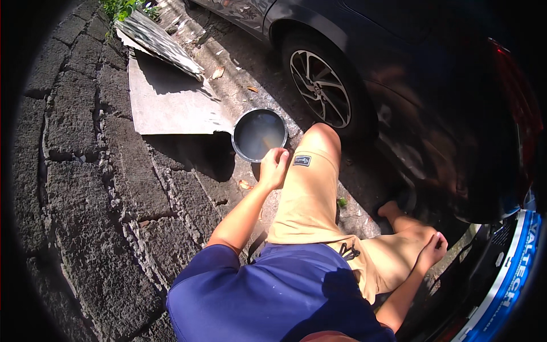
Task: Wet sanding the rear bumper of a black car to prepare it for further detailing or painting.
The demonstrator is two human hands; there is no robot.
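Observation:
My left hand (pixel 275 167) is closed, its curled fingers by the near rim of a dark bucket (pixel 250 132) of cloudy water, beside my raised knee in tan shorts (pixel 305 199). Whether it holds anything is unclear. My right hand (pixel 434 246) is out to the right by my other bent leg (pixel 401 256), fingers curled, contents hidden. A dark car's rear wheel (pixel 319 85) stands just beyond my raised knee, with the dark rear bodywork (pixel 433 142) to the right.
Flat grey boards (pixel 162 105) lie left of the bucket, one propped at an angle, near green leaves (pixel 134 8). Rough stone blocks (pixel 77 194) fill the left side. A narrow concrete strip (pixel 253 91) with dry leaves runs along the car. A blue-and-silver plate strip (pixel 515 273) is at far right.

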